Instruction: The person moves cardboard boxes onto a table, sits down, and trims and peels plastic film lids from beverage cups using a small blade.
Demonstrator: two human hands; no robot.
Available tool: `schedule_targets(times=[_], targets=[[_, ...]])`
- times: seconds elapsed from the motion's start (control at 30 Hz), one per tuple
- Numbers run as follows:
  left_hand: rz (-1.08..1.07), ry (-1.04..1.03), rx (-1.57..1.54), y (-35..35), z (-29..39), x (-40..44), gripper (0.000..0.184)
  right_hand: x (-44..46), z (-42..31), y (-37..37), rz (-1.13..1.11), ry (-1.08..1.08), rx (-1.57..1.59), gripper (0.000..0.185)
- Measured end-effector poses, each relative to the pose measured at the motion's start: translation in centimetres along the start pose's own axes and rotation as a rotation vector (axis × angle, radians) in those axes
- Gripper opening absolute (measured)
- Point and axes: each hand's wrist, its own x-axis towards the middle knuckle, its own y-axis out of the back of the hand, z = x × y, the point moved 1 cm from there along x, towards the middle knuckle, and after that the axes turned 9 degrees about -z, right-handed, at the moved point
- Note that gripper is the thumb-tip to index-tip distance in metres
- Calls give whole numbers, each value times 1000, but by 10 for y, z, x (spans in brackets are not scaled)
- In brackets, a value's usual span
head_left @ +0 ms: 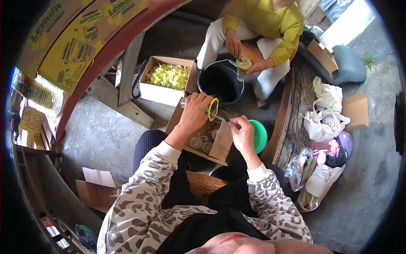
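The left hand has its fingers wrapped around a clear yellow-rimmed cup, tipped on its side with the mouth turned toward the right hand. The cup is held up near the black bucket, over the far part of a low cardboard carton. The right hand's grip is narrow, pinching a thin dark tool whose tip is near the cup's rim; what kind of tool it is, I cannot tell.

Inside the low carton lie round clear pieces, cups or lids, I cannot tell which. Beyond it, a pale cardboard box is heaped with yellow-green and white strips. The bucket's interior is too dark to read. A green basin is beside the right hand, partly covered by it.

Across the bucket, a seated co-worker in a yellow-green top holds a yellow-topped cup in one hand, the other hand close to its top. At upper left are yellow cartons printed "Lemón".
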Motion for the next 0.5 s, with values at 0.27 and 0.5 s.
schedule_targets(times=[0.27, 0.5], targets=[[29, 20, 18, 5, -4, 3, 43, -4, -27, -8, 78, 158, -87, 11], [18, 59, 89, 11, -1, -2, 49, -8, -45, -21, 45, 250, -344, 16]])
